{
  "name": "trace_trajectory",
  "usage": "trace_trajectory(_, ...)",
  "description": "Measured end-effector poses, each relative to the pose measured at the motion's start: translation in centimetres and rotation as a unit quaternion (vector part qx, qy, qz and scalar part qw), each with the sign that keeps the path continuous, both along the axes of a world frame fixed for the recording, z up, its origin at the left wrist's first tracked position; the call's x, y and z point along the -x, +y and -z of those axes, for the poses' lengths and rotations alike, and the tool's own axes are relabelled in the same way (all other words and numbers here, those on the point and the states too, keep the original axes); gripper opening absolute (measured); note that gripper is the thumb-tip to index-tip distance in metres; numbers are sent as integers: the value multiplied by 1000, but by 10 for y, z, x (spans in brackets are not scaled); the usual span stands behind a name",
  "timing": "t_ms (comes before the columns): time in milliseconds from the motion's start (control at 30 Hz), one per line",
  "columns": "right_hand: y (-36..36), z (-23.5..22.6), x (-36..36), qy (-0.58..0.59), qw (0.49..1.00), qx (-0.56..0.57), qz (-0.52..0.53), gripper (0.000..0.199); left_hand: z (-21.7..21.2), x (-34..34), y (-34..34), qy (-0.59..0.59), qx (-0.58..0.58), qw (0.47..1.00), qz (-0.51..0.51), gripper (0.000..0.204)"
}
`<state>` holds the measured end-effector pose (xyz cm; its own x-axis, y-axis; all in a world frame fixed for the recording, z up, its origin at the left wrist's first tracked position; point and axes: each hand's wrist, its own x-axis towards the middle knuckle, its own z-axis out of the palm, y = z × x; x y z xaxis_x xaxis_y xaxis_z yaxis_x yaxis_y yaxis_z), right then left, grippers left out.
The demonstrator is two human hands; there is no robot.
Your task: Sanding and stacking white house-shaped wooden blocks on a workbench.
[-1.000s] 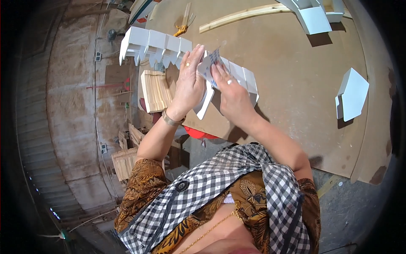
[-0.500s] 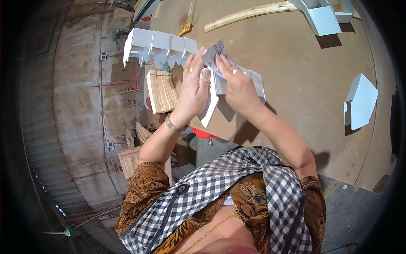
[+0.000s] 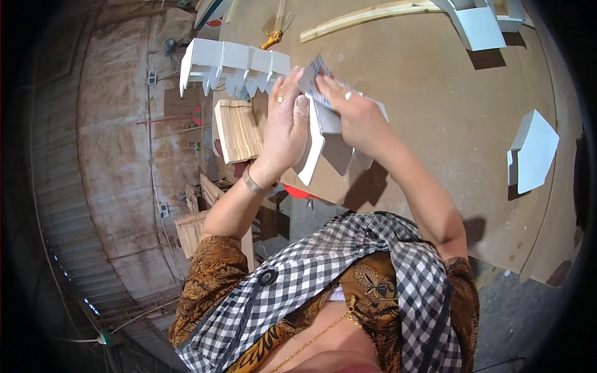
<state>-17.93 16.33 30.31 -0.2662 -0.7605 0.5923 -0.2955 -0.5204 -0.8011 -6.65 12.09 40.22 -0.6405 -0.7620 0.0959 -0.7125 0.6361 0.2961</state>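
Note:
A white painted wooden piece (image 3: 313, 152) with several pointed panels is between my hands over the table. My left hand (image 3: 285, 127) grips its left end, with the palm along the side, fingers stretched toward the far edge and thumb near the top edge. My right hand (image 3: 357, 118) is closed on a folded sheet of sandpaper (image 3: 314, 72), grey with printing on its back. It presses the sheet on the upper face of the piece. The sanded spot itself is hidden under the sheet and fingers.
Left of the hands stand a similar white piece with pointed panels (image 3: 239, 59) and a stack of bare wood strips (image 3: 237, 130). A long wooden batten (image 3: 367, 20) lies at the back. More white parts (image 3: 476, 28) rest back right, and one white block (image 3: 538, 152) sits right on the table (image 3: 448, 155).
My right hand has slid slightly to the right and nearer with its wrist raised, the sandpaper still under its fingers. The white piece has tilted a little; my left hand stays on its end.

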Motion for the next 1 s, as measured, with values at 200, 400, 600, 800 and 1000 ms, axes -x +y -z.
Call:
trace_trajectory(200,49,-9,-15,38,999,31,12,50,-3,-4,1,-14,11,1000,25,35)
trace_trajectory(400,-32,24,11,4,993,-83,-79,50,-2,6,-2,-8,10,999,37,35)
trace_trajectory(600,13,33,-9,8,997,-76,-13,51,-4,-1,-3,-6,13,1000,20,37)
trace_trajectory(800,76,64,0,-47,986,-141,-73,49,-5,-3,-6,-26,20,999,23,40)
trace_trajectory(1000,4,57,5,-64,980,-182,-46,50,-6,5,-1,-29,21,999,39,40)
